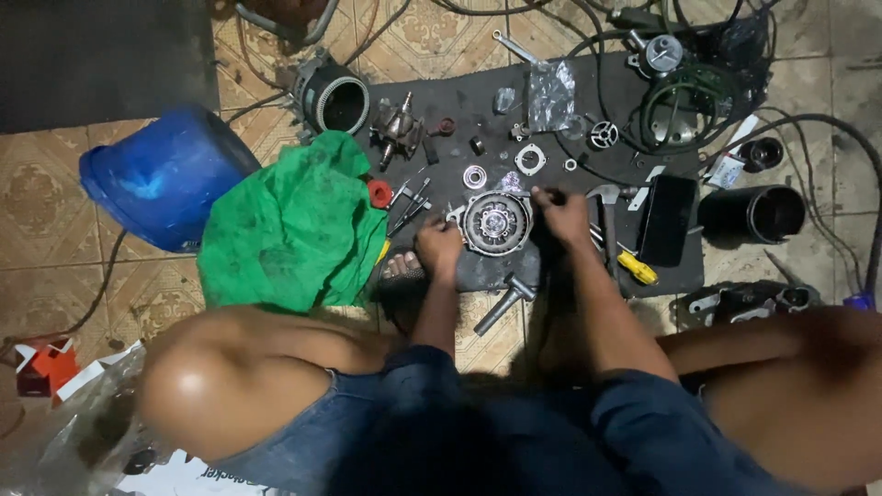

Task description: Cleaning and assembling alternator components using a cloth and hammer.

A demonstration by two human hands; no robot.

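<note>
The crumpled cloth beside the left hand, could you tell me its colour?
Green cloth, clearest in the head view.

Round housing (496,221): bare metal, dull grey, a bit shiny on the inner ring. Under it, dark mat (469,106), matt and rough-looking, rubbery or felt, hard to say. Left of the housing, green cloth (294,225), soft, crumpled, grimy in spots. Further left, blue tub (161,174), glossy smooth plastic. Right of the housing, yellow-handled tool (637,267), plastic grip, slightly glossy. Above the housing, clear bag (551,92), crinkly shiny plastic. Tiled floor (55,211) around the mat, patterned, semi-gloss, dusty.
</note>
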